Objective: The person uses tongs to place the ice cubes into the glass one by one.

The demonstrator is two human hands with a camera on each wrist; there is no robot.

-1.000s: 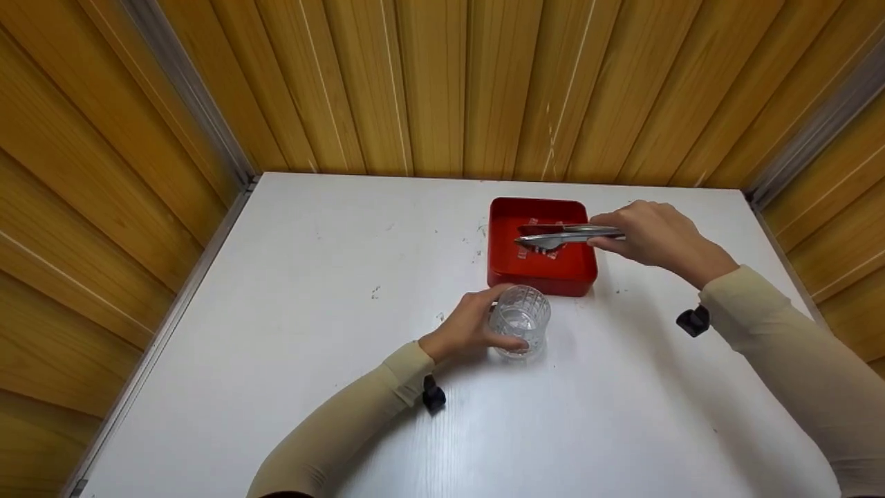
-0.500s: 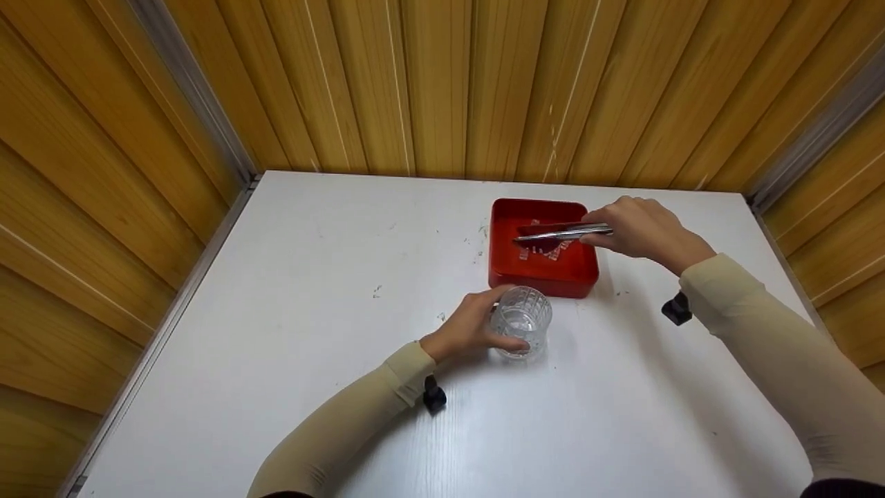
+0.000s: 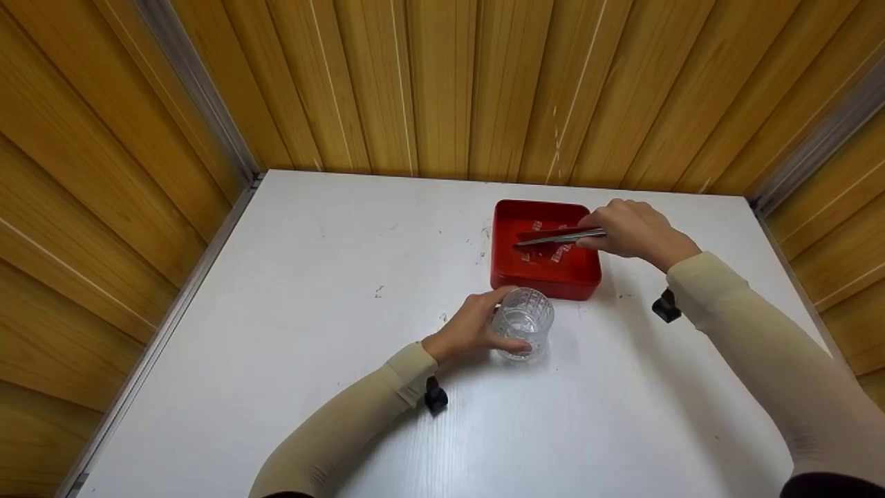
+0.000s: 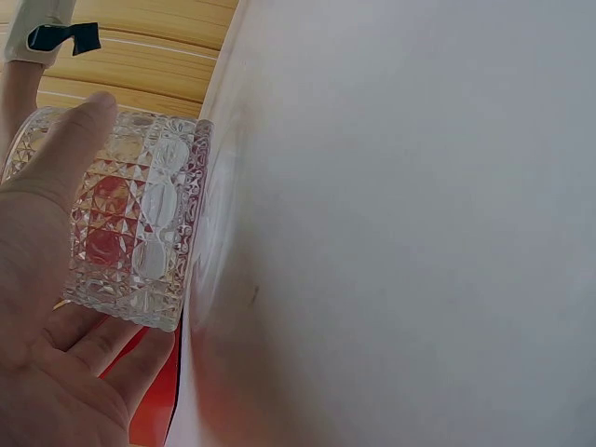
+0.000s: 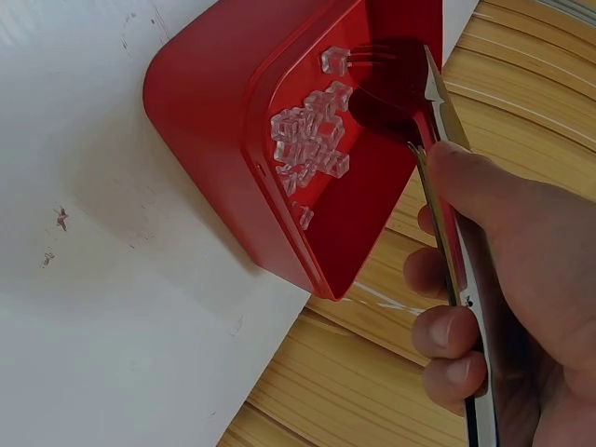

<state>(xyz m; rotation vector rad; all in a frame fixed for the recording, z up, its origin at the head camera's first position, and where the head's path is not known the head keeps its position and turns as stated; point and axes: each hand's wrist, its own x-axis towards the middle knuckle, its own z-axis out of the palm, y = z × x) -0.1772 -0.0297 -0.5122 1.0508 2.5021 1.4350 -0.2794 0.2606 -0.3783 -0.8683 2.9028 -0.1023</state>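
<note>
My left hand [image 3: 473, 326] holds a clear cut-glass tumbler [image 3: 523, 325], thumb on the near side and fingers round the far side. The tumbler [image 4: 140, 219] stands upright on the white table. My right hand [image 3: 632, 232] grips metal tongs [image 3: 563, 237], whose tips reach over the inside of a square red tray [image 3: 546, 288]. In the right wrist view the tongs [image 5: 452, 223] have their tips apart, with nothing visible between them. Several clear ice cubes [image 5: 312, 135] lie on the tray floor, most in a cluster. One cube [image 5: 335, 61] sits apart from it.
The white table [image 3: 311, 277] carries a few small dark marks. Ribbed wood-look walls [image 3: 442, 90] enclose its back and sides. The tray stands towards the back right, just behind the tumbler.
My right hand has moved a little left and the tongs have turned, their arms now looking closer together in the head view. My left hand and the tumbler have stayed in place.
</note>
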